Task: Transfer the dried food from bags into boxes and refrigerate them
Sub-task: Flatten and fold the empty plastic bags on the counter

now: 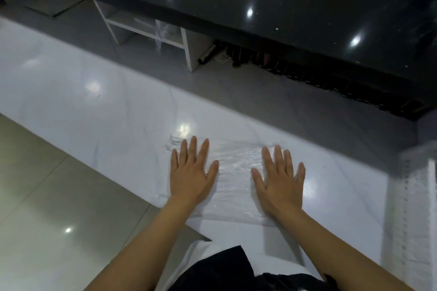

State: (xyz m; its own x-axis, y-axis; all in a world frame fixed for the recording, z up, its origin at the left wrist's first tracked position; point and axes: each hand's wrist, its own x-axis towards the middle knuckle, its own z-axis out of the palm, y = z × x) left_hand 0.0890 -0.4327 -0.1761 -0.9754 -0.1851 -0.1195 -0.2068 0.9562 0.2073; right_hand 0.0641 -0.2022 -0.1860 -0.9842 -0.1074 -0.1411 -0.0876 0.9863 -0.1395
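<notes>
Flat on bag [236, 168]: both hands.

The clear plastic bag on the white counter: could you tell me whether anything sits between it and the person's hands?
Nothing visible does. The left hand and right hand both lie flat with straight fingers directly on the clear plastic bag, pressing it against the white counter. No box or fridge is in view, so the onward path cannot be judged.

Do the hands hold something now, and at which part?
Nothing is gripped. The left hand and right hand press flat on the clear plastic bag, near its two ends.
</notes>
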